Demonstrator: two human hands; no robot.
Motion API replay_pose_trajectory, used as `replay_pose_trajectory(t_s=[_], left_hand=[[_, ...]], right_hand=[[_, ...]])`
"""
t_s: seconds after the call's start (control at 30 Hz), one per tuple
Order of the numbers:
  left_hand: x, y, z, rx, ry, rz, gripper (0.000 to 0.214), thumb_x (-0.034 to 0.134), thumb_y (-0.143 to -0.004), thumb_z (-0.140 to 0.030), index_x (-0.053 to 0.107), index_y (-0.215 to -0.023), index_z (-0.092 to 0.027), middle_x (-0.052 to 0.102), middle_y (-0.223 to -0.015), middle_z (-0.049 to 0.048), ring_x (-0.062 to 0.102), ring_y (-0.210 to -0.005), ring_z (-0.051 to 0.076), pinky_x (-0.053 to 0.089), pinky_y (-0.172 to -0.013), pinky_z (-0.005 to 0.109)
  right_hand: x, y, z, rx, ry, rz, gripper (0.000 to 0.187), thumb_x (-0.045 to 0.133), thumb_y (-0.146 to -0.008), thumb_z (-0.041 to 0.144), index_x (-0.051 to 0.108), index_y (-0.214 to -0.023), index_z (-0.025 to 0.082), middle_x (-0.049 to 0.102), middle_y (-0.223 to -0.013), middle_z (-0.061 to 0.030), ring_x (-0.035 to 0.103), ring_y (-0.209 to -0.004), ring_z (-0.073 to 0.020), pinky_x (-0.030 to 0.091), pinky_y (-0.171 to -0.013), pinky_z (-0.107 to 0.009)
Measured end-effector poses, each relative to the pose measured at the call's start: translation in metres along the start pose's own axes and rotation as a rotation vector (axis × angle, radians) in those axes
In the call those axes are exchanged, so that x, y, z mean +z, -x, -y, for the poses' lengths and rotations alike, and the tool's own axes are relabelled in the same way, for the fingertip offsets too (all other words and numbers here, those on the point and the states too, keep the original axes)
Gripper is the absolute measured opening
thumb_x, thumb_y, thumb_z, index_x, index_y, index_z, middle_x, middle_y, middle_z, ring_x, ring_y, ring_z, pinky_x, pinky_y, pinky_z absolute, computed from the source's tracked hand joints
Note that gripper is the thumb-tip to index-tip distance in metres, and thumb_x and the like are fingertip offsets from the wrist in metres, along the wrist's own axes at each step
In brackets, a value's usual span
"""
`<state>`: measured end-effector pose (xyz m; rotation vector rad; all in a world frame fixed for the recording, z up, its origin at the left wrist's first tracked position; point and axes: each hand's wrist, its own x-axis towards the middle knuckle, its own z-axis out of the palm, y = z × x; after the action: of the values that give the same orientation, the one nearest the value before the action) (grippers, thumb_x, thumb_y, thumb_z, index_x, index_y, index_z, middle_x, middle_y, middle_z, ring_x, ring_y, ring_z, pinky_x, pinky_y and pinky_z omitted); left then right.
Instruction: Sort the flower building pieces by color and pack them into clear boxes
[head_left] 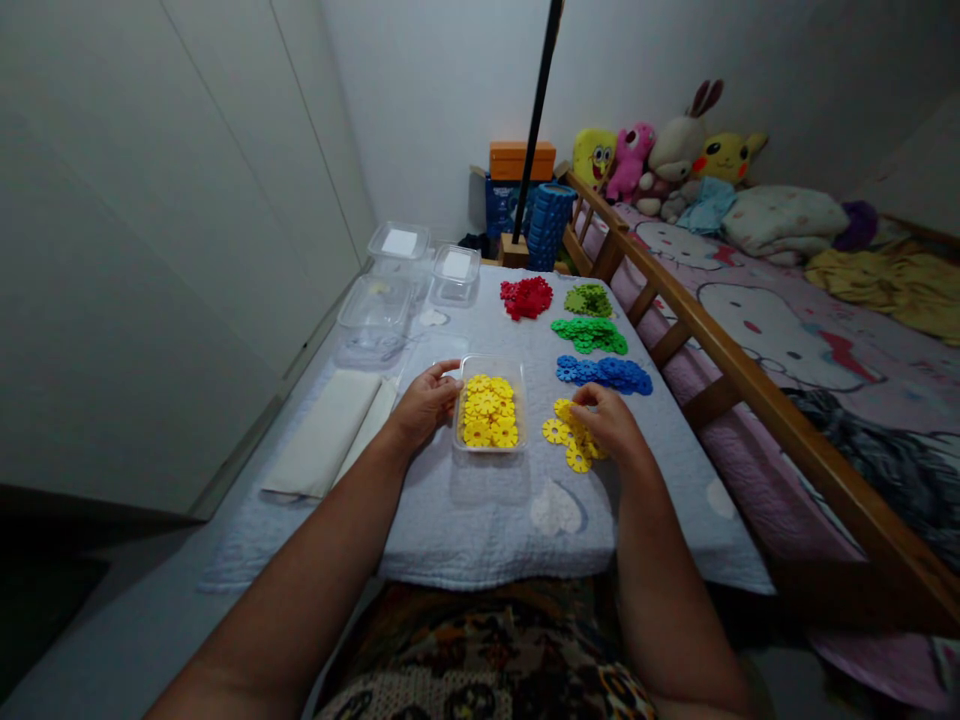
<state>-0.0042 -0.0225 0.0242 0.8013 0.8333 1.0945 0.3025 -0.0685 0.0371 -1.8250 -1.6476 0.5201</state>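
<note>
A clear plastic container (pixel 490 449) stands in front of me with several yellow snowflake-shaped building discs (pixel 489 404) inside. My left hand (pixel 429 402) grips the container's left side, thumb and fingers at its rim. Right of the container lies a small loose pile of the same yellow discs (pixel 578 458). Over that pile is my right hand (pixel 606 418), its thumb and fingertips pinched on a yellow disc (pixel 562 408). The palm hides some of the pile.
Behind the yellow pile lie blue discs (pixel 604 374), green discs (pixel 589 335), olive discs (pixel 587 300) and red discs (pixel 526 298). Further clear containers (pixel 375 303) stand at the back left, near a folded cream cloth (pixel 324 432). A wooden bed rail (pixel 720 365) borders the table's right side.
</note>
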Motion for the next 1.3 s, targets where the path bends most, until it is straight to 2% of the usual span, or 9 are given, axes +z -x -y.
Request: replay_pose_trajectory(t_s=[0.17, 0.27, 0.4, 0.5, 0.7, 0.9, 1.07, 1.2, 1.3], left_hand=[[0.000, 0.000, 0.001, 0.003, -0.002, 0.004, 0.056, 0.085, -0.065, -0.023, 0.063, -0.117, -0.018, 0.055, -0.062, -0.0077, 0.057, -0.051, 0.010, 0.043, -0.049, 0.020], [0.001, 0.000, 0.000, 0.005, 0.000, 0.006, 0.056, 0.085, -0.064, -0.022, 0.063, -0.116, -0.018, 0.055, -0.062, -0.0080, 0.058, -0.051, 0.011, 0.043, -0.050, 0.020], [0.001, 0.000, 0.000, 0.003, -0.003, 0.005, 0.057, 0.085, -0.064, -0.022, 0.062, -0.117, -0.018, 0.057, -0.064, -0.0070, 0.059, -0.052, 0.010, 0.044, -0.050, 0.020], [0.001, 0.001, 0.000, 0.001, -0.006, 0.002, 0.058, 0.085, -0.064, -0.023, 0.062, -0.118, -0.018, 0.059, -0.067, -0.0062, 0.059, -0.052, 0.010, 0.044, -0.050, 0.020], [0.002, 0.002, -0.002, -0.010, -0.010, 0.009, 0.059, 0.085, -0.065, -0.023, 0.062, -0.118, -0.019, 0.055, -0.062, -0.0082, 0.057, -0.050, 0.010, 0.042, -0.047, 0.018], [0.003, 0.003, -0.002, -0.007, -0.001, 0.001, 0.059, 0.086, -0.063, -0.024, 0.063, -0.117, -0.018, 0.053, -0.060, -0.0088, 0.054, -0.048, 0.009, 0.039, -0.046, 0.018], [0.003, 0.002, -0.002, -0.010, 0.002, -0.012, 0.059, 0.086, -0.063, -0.024, 0.064, -0.118, -0.017, 0.055, -0.061, -0.0080, 0.053, -0.047, 0.009, 0.039, -0.047, 0.018], [0.004, 0.003, -0.002, -0.011, 0.001, -0.007, 0.058, 0.084, -0.064, -0.024, 0.063, -0.118, -0.018, 0.055, -0.062, -0.0077, 0.056, -0.049, 0.010, 0.040, -0.047, 0.019], [0.003, 0.002, -0.002, -0.008, -0.006, 0.001, 0.059, 0.084, -0.064, -0.024, 0.062, -0.119, -0.018, 0.056, -0.064, -0.0072, 0.057, -0.051, 0.010, 0.041, -0.048, 0.019]], right_hand=[[-0.005, 0.005, 0.008, 0.053, -0.229, 0.031, 0.015, 0.063, -0.070, 0.038, 0.062, -0.073, 0.023, 0.066, -0.080, -0.0017, 0.059, -0.074, -0.0200, 0.045, -0.067, -0.031], [-0.006, 0.005, 0.016, 0.055, -0.295, 0.012, 0.018, 0.065, -0.069, 0.039, 0.063, -0.073, 0.022, 0.064, -0.076, -0.0006, 0.058, -0.073, -0.0197, 0.045, -0.069, -0.031], [-0.005, 0.004, 0.034, -0.039, -0.373, -0.063, 0.019, 0.067, -0.072, 0.041, 0.064, -0.073, 0.022, 0.064, -0.077, -0.0005, 0.059, -0.077, -0.0194, 0.045, -0.078, -0.034], [0.000, 0.003, 0.054, -0.131, -0.409, -0.075, 0.017, 0.067, -0.076, 0.039, 0.065, -0.075, 0.022, 0.067, -0.079, -0.0006, 0.060, -0.081, -0.0196, 0.046, -0.082, -0.034], [0.020, 0.003, 0.083, -0.286, -0.290, -0.033, 0.009, 0.062, -0.081, 0.029, 0.067, -0.078, 0.023, 0.071, -0.085, -0.0019, 0.061, -0.088, -0.0212, 0.044, -0.089, -0.037], [0.038, 0.002, 0.091, -0.304, -0.031, -0.044, 0.009, 0.059, -0.086, 0.021, 0.068, -0.083, 0.024, 0.070, -0.095, -0.0046, 0.057, -0.101, -0.0243, 0.036, -0.099, -0.040], [0.049, 0.000, 0.097, -0.295, 0.125, -0.108, 0.013, 0.058, -0.088, 0.018, 0.069, -0.085, 0.024, 0.070, -0.094, -0.0050, 0.053, -0.100, -0.0253, 0.030, -0.101, -0.043], [0.051, 0.001, 0.098, -0.305, 0.114, -0.059, 0.011, 0.062, -0.087, 0.019, 0.070, -0.084, 0.024, 0.073, -0.094, -0.0041, 0.054, -0.103, -0.0263, 0.025, -0.105, -0.047], [0.044, 0.000, 0.092, -0.274, 0.042, -0.053, 0.010, 0.062, -0.087, 0.023, 0.071, -0.085, 0.024, 0.074, -0.097, -0.0044, 0.057, -0.104, -0.0260, 0.029, -0.103, -0.045]])
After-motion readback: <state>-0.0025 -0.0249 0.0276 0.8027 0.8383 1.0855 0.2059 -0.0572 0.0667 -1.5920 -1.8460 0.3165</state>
